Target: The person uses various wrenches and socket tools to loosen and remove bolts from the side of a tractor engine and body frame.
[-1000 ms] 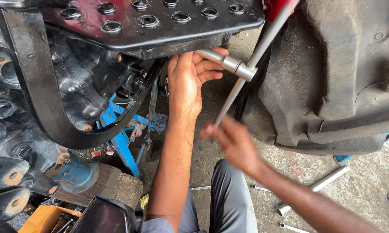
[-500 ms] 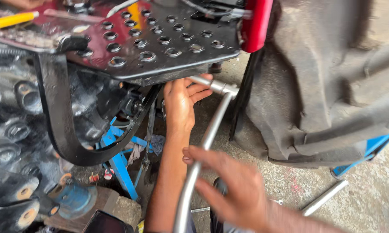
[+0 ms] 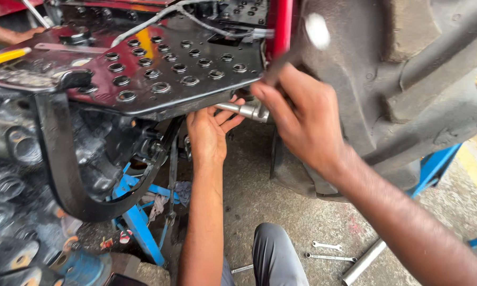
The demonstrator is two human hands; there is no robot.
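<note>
R hand (image 3: 302, 119) grips wrench handle (image 3: 297, 47); L hand (image 3: 209, 132) steadies socket (image 3: 249, 110).

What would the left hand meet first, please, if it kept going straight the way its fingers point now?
Most likely the socket wrench bar: the left hand points up under the perforated metal plate, its fingertips already at the bar. Just beyond is the plate's underside, though depth is hard to judge.
</note>
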